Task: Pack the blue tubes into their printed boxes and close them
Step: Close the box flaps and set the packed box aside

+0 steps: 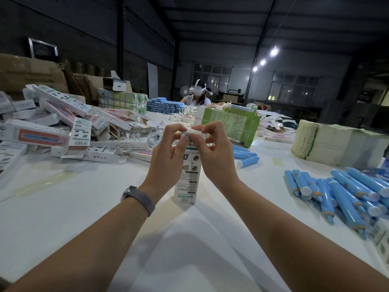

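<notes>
Both hands, left (166, 159) and right (212, 157), pinch the upper end of an upright box (188, 175) standing on the table (84, 207), with loose blue tubes (341, 192) lying to the right of the grip.

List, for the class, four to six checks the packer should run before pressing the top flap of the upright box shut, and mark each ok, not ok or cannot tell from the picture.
1. Printed box stands upright, its lower end on the white table: ok.
2. Left hand grips the top end: ok.
3. Right hand grips the top end from the other side: ok.
4. A blue tube is inside the box: cannot tell, the walls hide it.
5. Top flap fully tucked in: cannot tell, the fingers cover its edges.
6. More loose blue tubes lie ready on the right: ok.
</notes>
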Tool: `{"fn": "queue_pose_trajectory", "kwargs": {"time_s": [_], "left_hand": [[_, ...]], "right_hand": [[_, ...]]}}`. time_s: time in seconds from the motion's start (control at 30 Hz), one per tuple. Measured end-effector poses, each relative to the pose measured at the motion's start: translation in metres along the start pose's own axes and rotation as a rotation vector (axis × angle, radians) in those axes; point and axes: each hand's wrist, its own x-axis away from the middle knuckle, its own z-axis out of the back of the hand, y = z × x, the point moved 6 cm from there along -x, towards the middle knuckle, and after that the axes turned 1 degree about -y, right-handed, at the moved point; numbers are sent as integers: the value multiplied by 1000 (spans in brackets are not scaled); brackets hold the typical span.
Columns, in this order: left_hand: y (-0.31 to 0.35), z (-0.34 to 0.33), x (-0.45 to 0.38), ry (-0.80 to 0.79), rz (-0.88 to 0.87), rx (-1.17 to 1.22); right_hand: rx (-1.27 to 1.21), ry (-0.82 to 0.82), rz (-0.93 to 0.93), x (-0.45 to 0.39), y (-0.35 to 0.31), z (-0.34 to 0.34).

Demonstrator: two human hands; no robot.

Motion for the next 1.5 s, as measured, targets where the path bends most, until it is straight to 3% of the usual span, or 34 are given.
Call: {"fn": "queue_pose_trajectory", "kwargs": {"time_s": [0.47,0.77,0.97,1.17,1.37,1.5], "left_hand": [[-6,-12,9,-101,47,54],[-13,-13,9,-76,-24,-89],[-21,-13,11,-87,-15,-202],[-22,-12,10,-128,-109,-295],[-20,-12,18,-187,-80,-194],[-28,-5,16,-169,-67,-207]], "right_hand": [[-4,28,1,-2,1,3],[10,25,-50,-1,7,3],[394,47,-85,9,11,-5],[447,-11,-157,14,20,-9],[346,-38,-339,2,22,23],[505,-102,-314,-3,4,80]]}}
